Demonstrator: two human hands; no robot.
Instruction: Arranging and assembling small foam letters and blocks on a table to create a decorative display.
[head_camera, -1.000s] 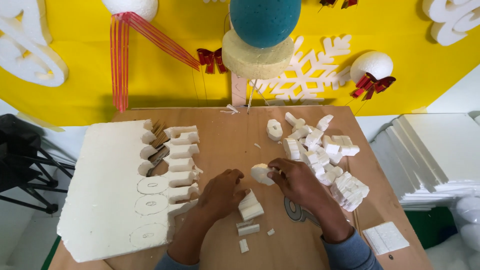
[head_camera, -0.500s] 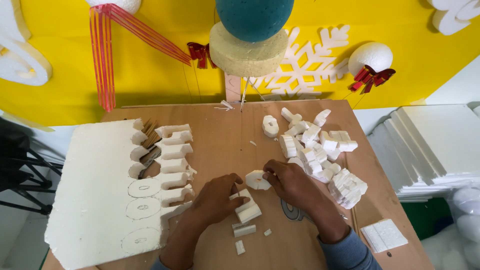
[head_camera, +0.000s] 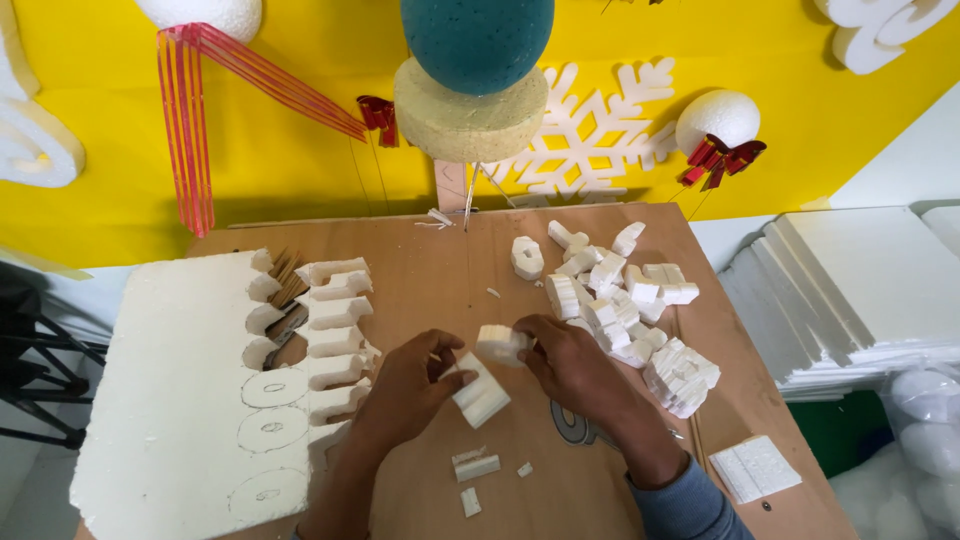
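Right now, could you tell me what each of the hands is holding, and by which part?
The right hand pinches a small white foam piece by its right end; the left hand grips a foam block at its left end.

Large white foam sheet (head_camera: 180, 400) with pencilled circles on the left of the wooden table (head_camera: 420, 260), heap of cut foam pieces (head_camera: 620, 300) at right, stacked foam boards (head_camera: 860, 290) beyond, white snowflake (head_camera: 590, 140) on yellow wall (head_camera: 300, 60), teal foam ball (head_camera: 475, 40) above.

A craft workshop: foam sheet (head_camera: 180, 400), cut pieces (head_camera: 620, 300), foam decorations (head_camera: 590, 140).
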